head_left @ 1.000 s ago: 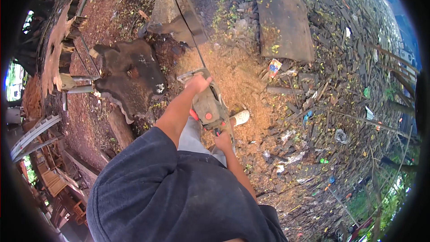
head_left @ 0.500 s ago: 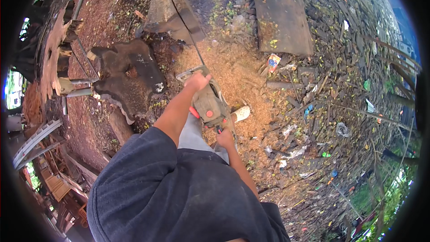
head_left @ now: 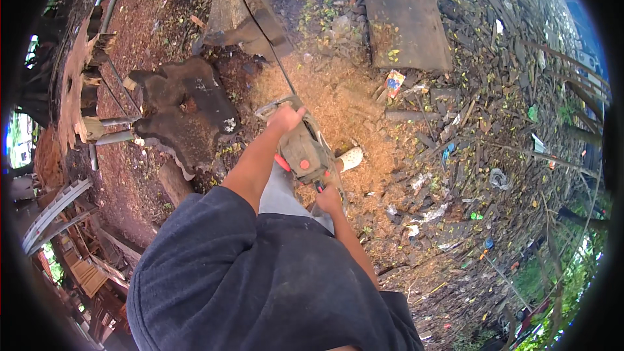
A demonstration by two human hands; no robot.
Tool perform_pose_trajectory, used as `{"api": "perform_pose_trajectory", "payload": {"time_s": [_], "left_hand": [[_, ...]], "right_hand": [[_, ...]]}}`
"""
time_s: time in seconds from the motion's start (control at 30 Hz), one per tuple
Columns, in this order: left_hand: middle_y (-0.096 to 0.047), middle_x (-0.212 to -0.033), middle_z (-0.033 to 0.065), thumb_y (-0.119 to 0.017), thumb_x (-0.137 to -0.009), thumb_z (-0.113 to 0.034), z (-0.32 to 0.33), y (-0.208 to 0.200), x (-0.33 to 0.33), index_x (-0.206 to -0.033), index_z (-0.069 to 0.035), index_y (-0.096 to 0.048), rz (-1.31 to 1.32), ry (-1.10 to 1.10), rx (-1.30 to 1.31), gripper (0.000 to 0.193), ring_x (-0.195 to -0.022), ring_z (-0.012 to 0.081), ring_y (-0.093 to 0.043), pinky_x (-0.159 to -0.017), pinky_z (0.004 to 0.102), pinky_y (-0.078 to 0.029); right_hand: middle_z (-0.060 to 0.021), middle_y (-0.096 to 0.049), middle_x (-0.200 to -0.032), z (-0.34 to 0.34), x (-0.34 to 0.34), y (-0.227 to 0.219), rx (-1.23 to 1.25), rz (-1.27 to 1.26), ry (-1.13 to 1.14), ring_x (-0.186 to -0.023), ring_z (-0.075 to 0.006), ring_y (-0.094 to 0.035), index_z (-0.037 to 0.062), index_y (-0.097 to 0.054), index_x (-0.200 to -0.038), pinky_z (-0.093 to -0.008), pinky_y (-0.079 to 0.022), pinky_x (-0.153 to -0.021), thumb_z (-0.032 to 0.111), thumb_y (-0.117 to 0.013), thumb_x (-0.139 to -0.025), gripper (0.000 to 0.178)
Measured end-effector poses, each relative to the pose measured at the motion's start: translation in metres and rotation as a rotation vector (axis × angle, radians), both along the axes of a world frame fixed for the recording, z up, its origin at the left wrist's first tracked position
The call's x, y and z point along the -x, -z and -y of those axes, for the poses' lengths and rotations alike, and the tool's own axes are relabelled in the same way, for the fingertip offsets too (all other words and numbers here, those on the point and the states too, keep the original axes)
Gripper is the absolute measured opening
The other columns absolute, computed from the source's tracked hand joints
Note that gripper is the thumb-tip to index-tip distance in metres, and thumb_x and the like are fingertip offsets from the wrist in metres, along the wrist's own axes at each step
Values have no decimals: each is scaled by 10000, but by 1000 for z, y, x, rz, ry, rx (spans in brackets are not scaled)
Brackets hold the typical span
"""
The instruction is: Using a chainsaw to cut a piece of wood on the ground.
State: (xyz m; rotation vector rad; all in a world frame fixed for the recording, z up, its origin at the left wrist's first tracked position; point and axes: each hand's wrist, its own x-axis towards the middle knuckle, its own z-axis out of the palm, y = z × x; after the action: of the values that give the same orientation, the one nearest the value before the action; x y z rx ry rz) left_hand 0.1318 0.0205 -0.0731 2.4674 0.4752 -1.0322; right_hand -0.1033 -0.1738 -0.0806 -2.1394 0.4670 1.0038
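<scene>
A dusty chainsaw (head_left: 303, 154) with red-orange parts is held in front of my legs. My left hand (head_left: 286, 118) is closed around its front handle. At the rear handle, my right hand (head_left: 329, 199) is wrapped round the grip, its fingers partly hidden. The long narrow guide bar (head_left: 279, 65) points forward and slightly left. It lies across a thick piece of timber (head_left: 242, 23), whose near end is dark; I cannot tell how deep the bar sits in it. Pale sawdust (head_left: 344, 104) covers the ground around the saw.
A dark, irregular wood slab (head_left: 185, 107) lies to the left, near a rough-edged upright plank (head_left: 75, 91) and metal poles. Ahead right is a broad flat board (head_left: 406, 19). My light shoe (head_left: 351, 158) stands in the sawdust. Wood scraps and litter (head_left: 432, 214) cover the right side.
The view has shifted slightly, so the timber and board appear a little higher and further left. Both hands keep their hold on the chainsaw, which stays nearly in place.
</scene>
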Motion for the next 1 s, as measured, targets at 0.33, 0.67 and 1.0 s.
{"api": "perform_pose_trajectory", "payload": {"time_s": [0.33,0.67,1.0], "left_hand": [[-541,-1300,219,-428,-857,-605,3,3,2,-1245,2,-566,-30,13,-15,733,-1224,335,-513,-1031,432,-390],[-563,-1271,218,-436,-858,-599,8,4,11,-1196,20,-597,6,-2,-13,723,-1199,337,-536,-1013,423,-408],[-491,-1337,256,-382,-869,-650,11,1,12,-1317,35,-477,-20,41,29,824,-1263,345,-472,-1062,426,-354]], "right_hand": [[-322,-629,-913,5,9,9,-20,28,-28,-910,-446,-621,-72,-566,-995,-479,-494,-800,158,-593,-717,361],[-326,-626,-934,9,16,10,-4,21,-17,-920,-448,-618,-75,-587,-975,-476,-495,-812,176,-601,-706,368],[-328,-622,-966,12,19,15,-11,-16,-24,-955,-443,-613,-82,-584,-990,-465,-490,-836,166,-596,-708,376]]}}
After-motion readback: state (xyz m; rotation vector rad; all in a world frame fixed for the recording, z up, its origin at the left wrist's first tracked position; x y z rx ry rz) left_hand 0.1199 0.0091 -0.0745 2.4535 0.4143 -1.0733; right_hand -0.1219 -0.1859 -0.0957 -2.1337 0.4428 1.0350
